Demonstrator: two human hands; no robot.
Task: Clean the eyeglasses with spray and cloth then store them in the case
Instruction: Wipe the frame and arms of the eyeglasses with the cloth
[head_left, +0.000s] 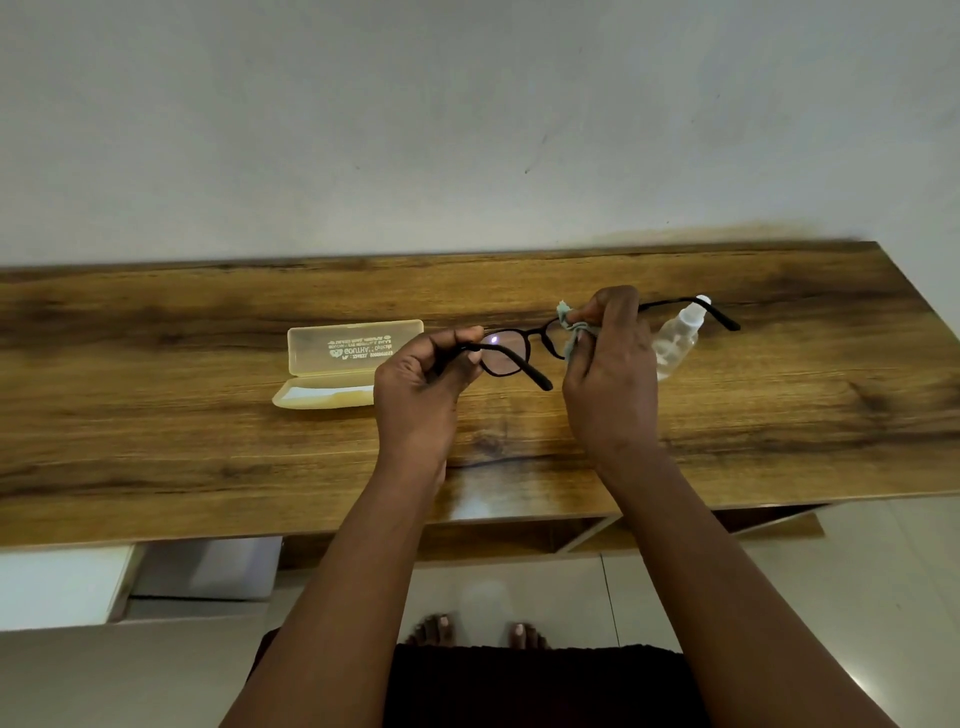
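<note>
The left hand (423, 387) pinches one temple of the eyeglasses (511, 353) above the table (208, 457); the right hand (610, 364) pinches the cloth (571, 335) around a lens; wiping is under way; next, probably the other lens, then the open case (343, 364).

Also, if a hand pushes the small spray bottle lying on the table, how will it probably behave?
The spray bottle lies on its side on the wooden table and looks rounded, so it would probably roll. It seems to be clear plastic and small, so likely light. Smooth plastic may slip a little in the fingers.
</note>
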